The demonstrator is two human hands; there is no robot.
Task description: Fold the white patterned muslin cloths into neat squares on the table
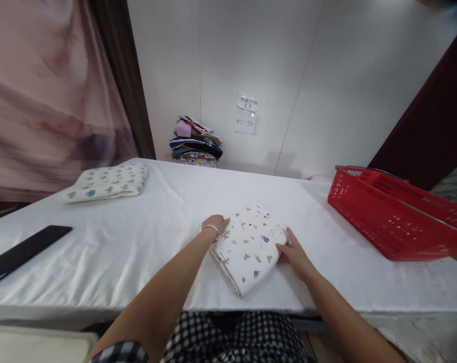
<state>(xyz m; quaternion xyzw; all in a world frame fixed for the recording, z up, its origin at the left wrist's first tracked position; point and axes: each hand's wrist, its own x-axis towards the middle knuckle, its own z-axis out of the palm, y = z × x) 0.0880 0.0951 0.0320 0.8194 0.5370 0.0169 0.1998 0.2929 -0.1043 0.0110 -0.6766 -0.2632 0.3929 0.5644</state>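
Note:
A folded white cloth [253,247] printed with small plants and other motifs lies on the white-covered table in front of me, turned at an angle. My left hand [215,224], with a bracelet at the wrist, is closed at its upper left edge; those fingertips are partly hidden. On the opposite side, my right hand [294,254] grips the right edge, thumb on top and other fingers lower at the side. Farther left rests another folded white cloth [109,181] with grey tree-like prints, apart from both hands.
A red plastic basket [394,217] with metal handles stands at the right. A long black flat object [27,252] lies at the left. Several folded fabrics form a stack [196,141] by the back wall, near paper labels [246,122]. The white tablecloth [137,257] is wrinkled.

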